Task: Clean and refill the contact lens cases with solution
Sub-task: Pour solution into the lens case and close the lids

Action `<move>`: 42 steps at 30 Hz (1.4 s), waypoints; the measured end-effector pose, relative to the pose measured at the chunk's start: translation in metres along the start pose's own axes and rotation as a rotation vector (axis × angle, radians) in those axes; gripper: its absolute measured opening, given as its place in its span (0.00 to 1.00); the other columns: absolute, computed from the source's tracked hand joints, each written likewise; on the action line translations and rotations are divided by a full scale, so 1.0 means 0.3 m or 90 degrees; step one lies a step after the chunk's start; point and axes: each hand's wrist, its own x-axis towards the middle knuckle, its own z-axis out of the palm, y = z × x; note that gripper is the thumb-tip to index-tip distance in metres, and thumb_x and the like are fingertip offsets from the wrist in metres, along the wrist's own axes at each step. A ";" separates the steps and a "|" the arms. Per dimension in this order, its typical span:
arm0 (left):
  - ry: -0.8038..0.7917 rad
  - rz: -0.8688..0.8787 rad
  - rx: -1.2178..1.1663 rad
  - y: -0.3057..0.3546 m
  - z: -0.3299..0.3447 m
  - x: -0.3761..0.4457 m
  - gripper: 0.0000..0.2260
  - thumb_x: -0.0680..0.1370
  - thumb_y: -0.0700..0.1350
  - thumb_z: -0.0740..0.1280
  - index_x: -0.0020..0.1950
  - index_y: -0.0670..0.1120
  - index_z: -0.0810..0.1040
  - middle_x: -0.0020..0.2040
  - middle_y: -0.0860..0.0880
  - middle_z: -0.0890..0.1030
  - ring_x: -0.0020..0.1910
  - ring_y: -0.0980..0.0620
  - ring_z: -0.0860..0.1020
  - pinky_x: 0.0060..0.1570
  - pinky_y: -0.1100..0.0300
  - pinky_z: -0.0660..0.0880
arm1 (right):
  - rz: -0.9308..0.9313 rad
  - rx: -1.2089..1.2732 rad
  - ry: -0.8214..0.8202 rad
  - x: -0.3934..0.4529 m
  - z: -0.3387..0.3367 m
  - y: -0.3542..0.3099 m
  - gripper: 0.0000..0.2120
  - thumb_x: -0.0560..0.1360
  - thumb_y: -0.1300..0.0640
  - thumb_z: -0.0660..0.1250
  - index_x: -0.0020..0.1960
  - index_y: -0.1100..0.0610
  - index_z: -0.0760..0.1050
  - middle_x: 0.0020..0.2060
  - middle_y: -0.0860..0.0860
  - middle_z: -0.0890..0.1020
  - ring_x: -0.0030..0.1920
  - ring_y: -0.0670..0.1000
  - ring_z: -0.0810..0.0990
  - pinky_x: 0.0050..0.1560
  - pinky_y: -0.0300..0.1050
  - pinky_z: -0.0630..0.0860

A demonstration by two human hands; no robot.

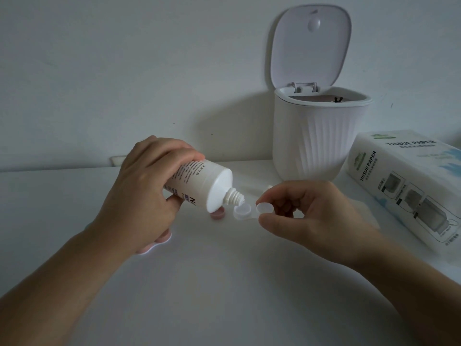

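The left hand [144, 186] has its grip wrapped round the solution bottle [199, 186], tipped nozzle-down over one open well of the clear lens case [245, 213]. The right hand [299, 213] pinches the case's other end, just above the counter [224, 283]. Behind the case stands an open-lidded bin [316, 136].

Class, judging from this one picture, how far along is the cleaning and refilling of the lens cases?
Done: the white case is open, bottle uncapped. In hand: the left hand tips the nozzle over the case's left well while the right hand pinches the case. Left: the other well, the pink case under the left hand, recapping.
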 end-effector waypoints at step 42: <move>0.024 0.014 -0.012 0.007 0.004 0.004 0.31 0.60 0.24 0.74 0.60 0.46 0.80 0.60 0.50 0.79 0.61 0.45 0.72 0.66 0.56 0.65 | 0.004 -0.010 0.008 0.002 0.002 0.013 0.04 0.69 0.52 0.77 0.43 0.49 0.85 0.32 0.44 0.82 0.31 0.40 0.77 0.35 0.34 0.76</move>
